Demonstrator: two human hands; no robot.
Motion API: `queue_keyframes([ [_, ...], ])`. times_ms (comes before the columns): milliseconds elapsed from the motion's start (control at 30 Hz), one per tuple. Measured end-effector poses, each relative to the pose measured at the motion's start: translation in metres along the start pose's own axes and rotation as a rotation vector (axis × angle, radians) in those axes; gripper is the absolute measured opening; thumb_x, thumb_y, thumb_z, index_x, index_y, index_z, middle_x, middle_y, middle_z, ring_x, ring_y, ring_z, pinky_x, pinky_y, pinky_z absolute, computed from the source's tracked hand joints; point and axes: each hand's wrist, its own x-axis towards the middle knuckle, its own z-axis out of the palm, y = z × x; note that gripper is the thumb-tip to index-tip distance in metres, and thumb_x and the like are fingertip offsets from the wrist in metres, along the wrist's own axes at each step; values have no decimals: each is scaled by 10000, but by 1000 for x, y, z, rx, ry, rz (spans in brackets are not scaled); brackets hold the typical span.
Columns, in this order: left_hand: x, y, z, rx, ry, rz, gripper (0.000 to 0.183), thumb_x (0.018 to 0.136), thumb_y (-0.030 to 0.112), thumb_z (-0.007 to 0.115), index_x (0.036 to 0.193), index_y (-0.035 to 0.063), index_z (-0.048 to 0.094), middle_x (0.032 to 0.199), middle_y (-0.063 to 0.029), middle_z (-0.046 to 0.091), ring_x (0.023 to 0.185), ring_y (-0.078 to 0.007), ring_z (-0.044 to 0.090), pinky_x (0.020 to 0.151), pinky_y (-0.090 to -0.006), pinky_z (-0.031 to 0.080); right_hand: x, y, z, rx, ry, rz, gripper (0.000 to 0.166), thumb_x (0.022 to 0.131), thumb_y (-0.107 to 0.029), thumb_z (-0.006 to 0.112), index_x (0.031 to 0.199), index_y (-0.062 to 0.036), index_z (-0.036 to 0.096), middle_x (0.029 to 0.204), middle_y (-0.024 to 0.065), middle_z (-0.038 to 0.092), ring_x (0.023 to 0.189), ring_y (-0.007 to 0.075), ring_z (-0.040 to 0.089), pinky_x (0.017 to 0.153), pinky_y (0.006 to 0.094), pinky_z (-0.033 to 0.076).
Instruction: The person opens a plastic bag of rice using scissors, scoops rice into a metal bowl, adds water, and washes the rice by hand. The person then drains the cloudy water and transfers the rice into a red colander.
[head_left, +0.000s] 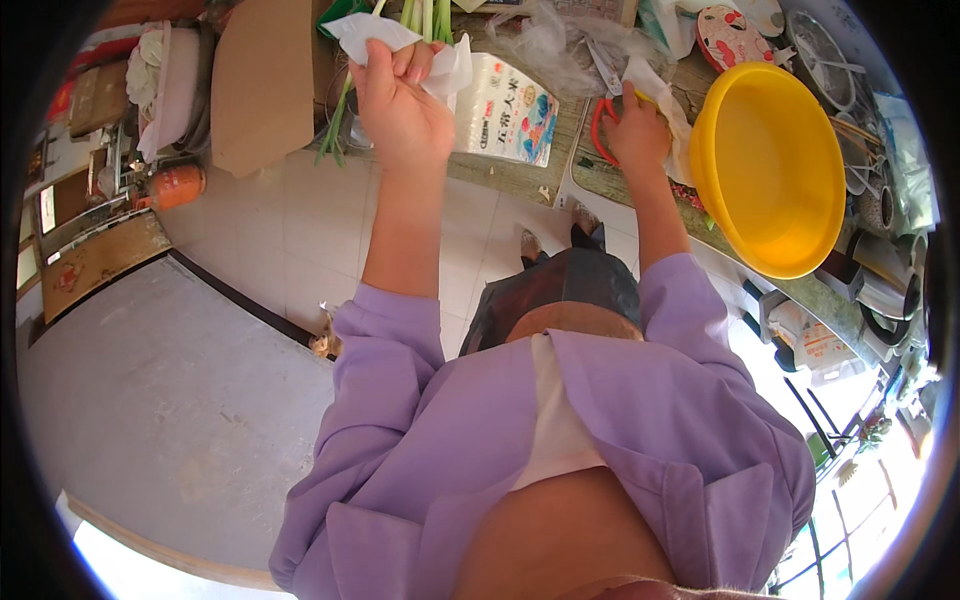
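My left hand (405, 105) is raised over the table's front edge, its fingers closed on a crumpled piece of thin white sheet (450, 71) that sticks out on both sides. Green onions (427, 19) lie behind it, leaves hanging below the hand. Beside it on the table rests a white plastic package (506, 109) with printed writing and a picture. My right hand (637, 127) lies over the handles of a pair of scissors (604, 120), red loop to its left. How firmly it grips them is hidden. A wrinkled white sheet (679, 142) is next to that hand.
A yellow plastic basin (780, 172) stands right of my right hand. Clear plastic film (547, 41) lies behind the scissors. A cardboard sheet (262, 82) stands left of my left hand. Kettles (889, 270) and utensils crowd the right. Behind me at left is a grey tabletop (180, 390).
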Motion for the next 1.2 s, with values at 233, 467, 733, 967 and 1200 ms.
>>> queue_keyframes([
  [233, -1, -3, 26, -116, 95, -137, 184, 889, 151, 410, 745, 91, 311, 600, 27, 278, 544, -109, 265, 673, -324, 376, -5, -9, -53, 256, -173, 43, 521, 736, -308, 611, 1198, -115, 467, 1051, 174, 556, 925, 305, 563, 786, 374, 439],
  [467, -4, -6, 46, 57, -68, -222, 186, 887, 174, 405, 728, 96, 349, 587, 31, 298, 524, -109, 277, 645, -313, 367, 18, -74, -97, 1051, -320, -617, 566, 643, -282, 718, 1121, -52, 521, 939, 80, 613, 822, 187, 582, 773, 295, 438],
  [733, 52, -5, 0, 772, -118, -221, 220, 853, 252, 494, 873, 47, 571, 846, -27, 560, 750, -107, 494, 704, -241, 395, 6, -74, -103, 1413, -617, -421, 273, 679, -130, 702, 925, -38, 626, 817, -3, 625, 737, 55, 542, 708, 221, 436],
  [967, -13, -14, -39, 706, -195, -236, 610, 717, 344, 642, 1180, 35, 393, 1224, -114, 406, 1075, -228, 434, 888, -330, 361, -2, -72, -100, 1494, -527, -348, 279, 702, -131, 688, 956, -40, 617, 825, -19, 624, 753, 56, 549, 746, 241, 434],
  [1200, -75, -35, -37, 781, -215, -131, 1016, 508, 206, 824, 1272, 64, 169, 1263, -172, 298, 1166, -272, 336, 932, -353, 344, -2, -86, -106, 965, -85, -725, 274, 733, -195, 648, 939, -20, 602, 743, 53, 619, 697, 160, 571, 941, 373, 330],
])
